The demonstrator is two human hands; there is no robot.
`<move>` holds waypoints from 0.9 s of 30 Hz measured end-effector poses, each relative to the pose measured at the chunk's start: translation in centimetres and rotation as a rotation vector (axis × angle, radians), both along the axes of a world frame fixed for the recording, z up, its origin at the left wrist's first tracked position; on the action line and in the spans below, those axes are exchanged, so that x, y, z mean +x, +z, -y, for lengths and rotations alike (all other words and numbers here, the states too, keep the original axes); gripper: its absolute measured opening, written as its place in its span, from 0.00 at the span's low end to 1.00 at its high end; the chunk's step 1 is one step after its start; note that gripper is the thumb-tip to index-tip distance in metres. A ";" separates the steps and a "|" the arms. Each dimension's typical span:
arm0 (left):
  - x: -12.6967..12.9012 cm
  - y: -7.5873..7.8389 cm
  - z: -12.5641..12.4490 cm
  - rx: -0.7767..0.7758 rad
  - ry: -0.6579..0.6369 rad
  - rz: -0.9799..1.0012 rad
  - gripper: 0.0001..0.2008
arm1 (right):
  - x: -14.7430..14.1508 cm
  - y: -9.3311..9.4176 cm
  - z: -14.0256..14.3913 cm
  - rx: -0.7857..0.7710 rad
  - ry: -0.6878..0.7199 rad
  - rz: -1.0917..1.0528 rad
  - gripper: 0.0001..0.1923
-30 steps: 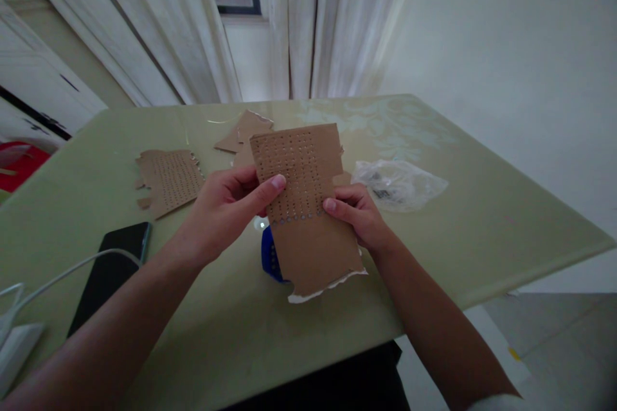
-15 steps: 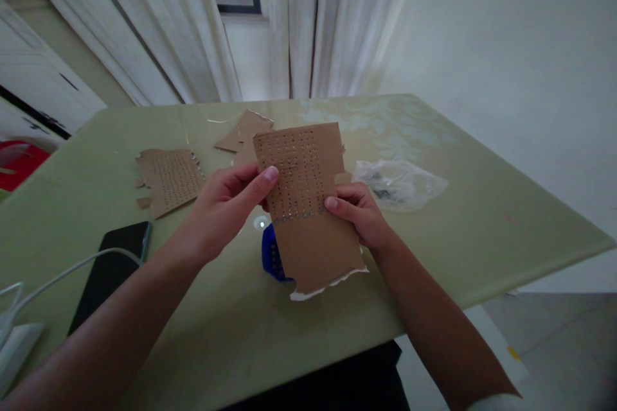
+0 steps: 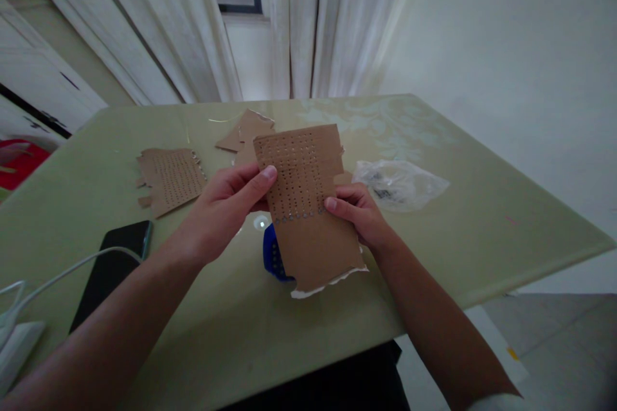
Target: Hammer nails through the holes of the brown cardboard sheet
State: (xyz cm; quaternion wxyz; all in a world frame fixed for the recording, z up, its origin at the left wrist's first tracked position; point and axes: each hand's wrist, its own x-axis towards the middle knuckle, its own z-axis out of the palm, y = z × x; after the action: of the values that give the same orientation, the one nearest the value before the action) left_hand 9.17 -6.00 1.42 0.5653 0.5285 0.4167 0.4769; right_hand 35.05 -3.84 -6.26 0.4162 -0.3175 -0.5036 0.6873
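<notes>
Both hands hold up a torn piece of brown cardboard (image 3: 318, 237), tilted toward me above the table. Rows of small holes cover its upper part, and a line of small shiny metal pieces runs across below them. My left hand (image 3: 231, 199) pinches its left edge, thumb on the face. On the right edge, my right hand (image 3: 359, 212) grips with the thumb beside the metal row; the fingers behind the sheet are hidden. Partly covered by the cardboard, a blue container (image 3: 272, 257) with small round things in it rests on the table.
Left on the green table (image 3: 463, 237) lies another holed cardboard piece (image 3: 173, 181). Cardboard scraps (image 3: 248, 128) are behind. To the right is a clear plastic bag (image 3: 400, 185) with dark bits inside. A phone (image 3: 113, 270), a white cable (image 3: 62, 270) and a power strip (image 3: 22, 353) sit front left.
Almost nothing differs. Both hands keep the same grip on the cardboard, which has shifted very slightly.
</notes>
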 end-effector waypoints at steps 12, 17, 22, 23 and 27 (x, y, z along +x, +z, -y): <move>0.1 -0.4 -0.2 0.028 0.038 0.051 0.19 | 0.0 0.2 0.0 0.019 0.016 0.018 0.18; 0.4 -0.8 0.0 -0.081 -0.011 0.262 0.13 | 0.1 0.3 0.0 0.034 0.036 0.027 0.18; 0.7 -0.3 0.3 -0.184 -0.159 0.442 0.17 | 0.0 0.4 0.1 0.042 0.052 0.036 0.17; 0.8 -0.2 0.4 -0.197 -0.182 0.469 0.17 | 0.0 0.5 0.1 0.046 0.050 0.035 0.17; 1.0 0.0 0.6 -0.218 -0.211 0.530 0.18 | 0.0 0.8 0.1 0.056 0.051 0.032 0.19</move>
State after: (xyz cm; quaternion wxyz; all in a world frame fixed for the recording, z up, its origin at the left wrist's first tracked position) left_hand 10.16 -6.57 1.38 0.7542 0.3623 0.2459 0.4893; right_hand 35.01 -3.95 -5.51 0.3992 -0.3040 -0.5371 0.6780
